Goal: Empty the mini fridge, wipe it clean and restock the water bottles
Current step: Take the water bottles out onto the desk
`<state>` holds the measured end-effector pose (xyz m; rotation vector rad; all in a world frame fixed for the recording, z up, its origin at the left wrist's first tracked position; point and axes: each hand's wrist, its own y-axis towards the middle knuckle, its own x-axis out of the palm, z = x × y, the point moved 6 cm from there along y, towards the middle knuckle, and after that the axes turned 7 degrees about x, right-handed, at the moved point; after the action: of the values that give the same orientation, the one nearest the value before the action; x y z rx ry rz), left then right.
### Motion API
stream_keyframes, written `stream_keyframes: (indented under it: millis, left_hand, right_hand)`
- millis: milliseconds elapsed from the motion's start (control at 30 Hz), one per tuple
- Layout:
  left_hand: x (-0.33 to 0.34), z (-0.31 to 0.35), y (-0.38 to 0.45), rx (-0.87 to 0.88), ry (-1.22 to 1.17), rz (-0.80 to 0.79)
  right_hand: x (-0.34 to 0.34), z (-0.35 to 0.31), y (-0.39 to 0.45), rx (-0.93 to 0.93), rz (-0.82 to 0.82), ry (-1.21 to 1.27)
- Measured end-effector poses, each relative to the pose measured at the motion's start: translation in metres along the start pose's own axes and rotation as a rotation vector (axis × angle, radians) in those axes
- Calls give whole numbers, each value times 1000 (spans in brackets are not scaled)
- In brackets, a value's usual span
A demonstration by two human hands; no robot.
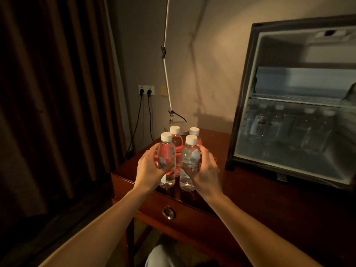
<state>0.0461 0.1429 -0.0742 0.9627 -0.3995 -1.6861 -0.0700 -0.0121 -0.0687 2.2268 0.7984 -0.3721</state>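
Over the wooden desk (250, 189), left hand (152, 166) and right hand (204, 170) each wrap a water bottle (166, 158), seemingly lifted.

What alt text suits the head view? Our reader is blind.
Two hands, left and right, grip four capped water bottles on a wooden table. A glass-door mini fridge stands right, a lamp behind.

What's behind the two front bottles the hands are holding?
Two more capped bottles stand behind the front pair, with something red between; what it is stays hidden by bottles and both hands.
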Motion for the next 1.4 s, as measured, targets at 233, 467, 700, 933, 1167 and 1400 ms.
stream_keyframes:
  millis: [233, 467, 700, 933, 1167, 1400]
  left_hand:
    - [7, -9, 7, -3, -1, 27]
    - [19, -21, 16, -17, 2, 54]
    - [24, -23, 27, -4, 3, 21]
    - [19, -18, 18, -49, -4, -92]
    - [10, -20, -30, -208, 169, -152]
    - [56, 46, -38, -13, 255, -337]
  right_hand:
    - [5, -2, 4, 14, -26, -12]
    - [12, 4, 12, 34, -56, 9]
    - [15, 1, 20, 49, -64, 12]
    - [13, 3, 18, 89, -121, 20]
    - [-22, 22, -5, 118, -196, -192]
    - [-90, 58, -18, 198, -208, -476]
